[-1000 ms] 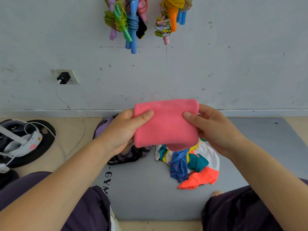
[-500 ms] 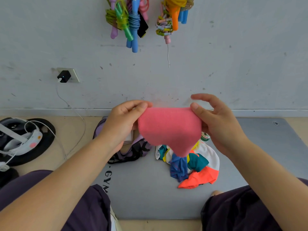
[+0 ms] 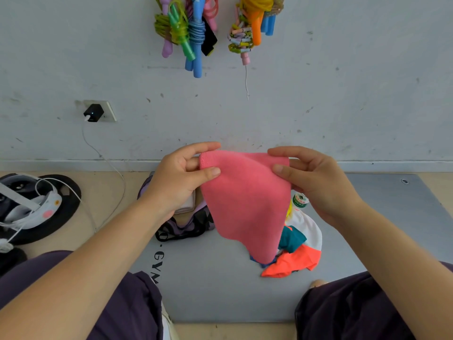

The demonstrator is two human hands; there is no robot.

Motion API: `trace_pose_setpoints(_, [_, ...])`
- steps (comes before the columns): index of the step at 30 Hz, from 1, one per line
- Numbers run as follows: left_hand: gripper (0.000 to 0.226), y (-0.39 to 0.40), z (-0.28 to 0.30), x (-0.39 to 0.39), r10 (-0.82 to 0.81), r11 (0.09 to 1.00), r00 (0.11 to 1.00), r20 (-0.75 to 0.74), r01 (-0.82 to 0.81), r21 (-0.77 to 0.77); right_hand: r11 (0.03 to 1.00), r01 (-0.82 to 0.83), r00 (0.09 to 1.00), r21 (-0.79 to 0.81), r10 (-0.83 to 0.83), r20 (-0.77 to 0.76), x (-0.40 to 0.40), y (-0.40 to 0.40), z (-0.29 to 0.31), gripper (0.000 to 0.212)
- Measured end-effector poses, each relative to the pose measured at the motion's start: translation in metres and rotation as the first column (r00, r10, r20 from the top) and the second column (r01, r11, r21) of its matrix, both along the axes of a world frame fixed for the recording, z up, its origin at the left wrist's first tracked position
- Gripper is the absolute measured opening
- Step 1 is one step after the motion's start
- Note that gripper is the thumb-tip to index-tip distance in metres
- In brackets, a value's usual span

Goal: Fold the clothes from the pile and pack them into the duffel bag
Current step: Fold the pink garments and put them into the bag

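Observation:
A pink cloth [image 3: 247, 202] hangs in the air in front of me, its lower end drooping to a point. My left hand [image 3: 179, 180] pinches its upper left corner between thumb and fingers. My right hand [image 3: 311, 182] pinches the upper right corner. Below, on the grey gym mat [image 3: 220, 285], lies the pile of clothes [image 3: 299, 251] in white, teal, blue and orange, partly hidden by the cloth. The purple and black duffel bag [image 3: 183, 224] sits open to the left of the pile, behind my left hand, with something pale inside.
A green-capped bottle [image 3: 300, 200] stands just behind the pile. Jump ropes [image 3: 196, 28] hang on the wall. A charger [image 3: 93, 112] sits in the wall socket, its cable running to a white headset [image 3: 31, 207] on a black disc at left. My knees frame the mat.
The folded pink cloth has opened out and now hangs longer, down to a point. Both hands shifted from its sides up to its top corners.

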State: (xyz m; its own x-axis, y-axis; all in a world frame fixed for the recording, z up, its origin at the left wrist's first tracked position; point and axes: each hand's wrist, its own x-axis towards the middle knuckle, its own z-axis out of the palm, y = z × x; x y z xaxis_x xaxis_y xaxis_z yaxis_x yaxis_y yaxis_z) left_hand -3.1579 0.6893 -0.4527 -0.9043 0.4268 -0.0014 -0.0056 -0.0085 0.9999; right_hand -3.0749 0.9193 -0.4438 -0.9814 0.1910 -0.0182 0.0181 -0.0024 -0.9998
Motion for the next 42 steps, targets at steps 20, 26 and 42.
trace_pose_setpoints(20, [0.017, 0.000, -0.009, -0.003, 0.032, 0.870, 0.917, -0.398, -0.222, -0.440, 0.653, 0.105, 0.994, 0.750, -0.068, -0.080, -0.003, 0.003, 0.000, 0.024])
trace_pose_setpoints(26, [0.006, -0.002, 0.000, -0.004, -0.117, 0.975, 0.991, -0.071, 0.101, -0.198, 0.889, -0.045, 0.999, 0.456, 0.039, 0.022, 0.001, 0.010, 0.005, 0.010])
trace_pose_setpoints(42, [0.031, 0.000, 0.000, 0.001, -0.290, 0.943, 0.883, 0.368, 0.199, 0.266, 0.950, -0.215, 0.956, -0.226, 0.252, 0.151, 0.004, -0.010, 0.004, 0.050])
